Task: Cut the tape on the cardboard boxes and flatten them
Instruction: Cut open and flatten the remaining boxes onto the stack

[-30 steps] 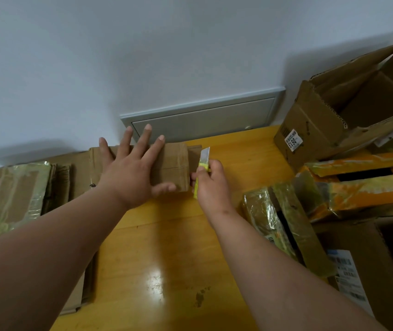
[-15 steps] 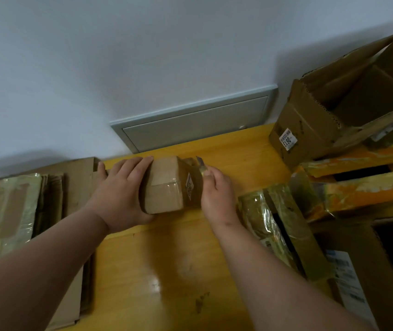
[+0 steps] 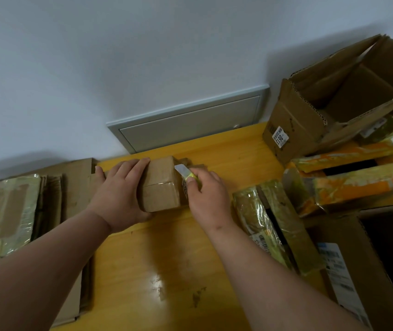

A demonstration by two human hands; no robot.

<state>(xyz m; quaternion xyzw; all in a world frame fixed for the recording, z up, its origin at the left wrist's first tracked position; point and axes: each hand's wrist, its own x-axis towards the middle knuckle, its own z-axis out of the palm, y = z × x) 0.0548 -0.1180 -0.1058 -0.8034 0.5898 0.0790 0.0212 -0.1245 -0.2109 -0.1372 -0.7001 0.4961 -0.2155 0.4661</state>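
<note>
I see the small cardboard box [image 3: 160, 185] standing on the yellow worktop [image 3: 166, 271], toward the far edge near the wall. My left hand [image 3: 119, 194] wraps the box's left side, fingers curled over its far top edge, thumb low against the near face. My right hand [image 3: 206, 194] sits just right of the box, gripping a yellow-handled utility knife [image 3: 187, 174]; its blade angles up and left, touching the box's upper right edge. A strip of clear tape crosses the box's near face. Flattened cardboard [image 3: 54, 199] lies stacked at the left, touching my left forearm's side of the worktop. At the right are tape-wrapped boxes [image 3: 274, 223], and an open large box [image 3: 334, 111] at far right.
</note>
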